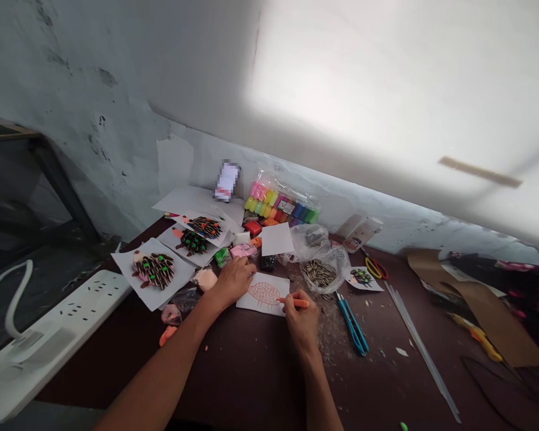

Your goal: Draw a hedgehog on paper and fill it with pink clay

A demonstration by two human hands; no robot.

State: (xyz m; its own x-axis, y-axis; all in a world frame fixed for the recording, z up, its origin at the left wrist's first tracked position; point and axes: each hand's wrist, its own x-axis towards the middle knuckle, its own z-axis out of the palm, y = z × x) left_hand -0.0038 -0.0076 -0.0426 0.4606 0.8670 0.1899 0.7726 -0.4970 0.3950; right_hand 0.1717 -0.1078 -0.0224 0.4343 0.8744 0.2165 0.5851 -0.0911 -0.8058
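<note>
My right hand (303,320) is closed around an orange marker (301,303), its tip at the right side of a small white paper (247,304). On that paper is an orange outline drawing (265,293) of a rounded animal with short legs and a patterned back. My left hand (234,280) rests at the upper left corner of the paper, fingers slightly bent and holding nothing. Just beyond the paper lie a blank white card (277,239) and lumps of coloured clay, one pink (243,250). An open plastic bag of striped sunflower seeds (318,273) lies to the right.
Hedgehog pictures made with seeds (153,270) lie at the left, beside a white power strip (78,311). A phone (227,181) leans on the wall near packed coloured clay (281,203). At right are blue tweezers (353,326), scissors (376,269), clear glue sticks (424,353) and a yellow glue gun (478,338).
</note>
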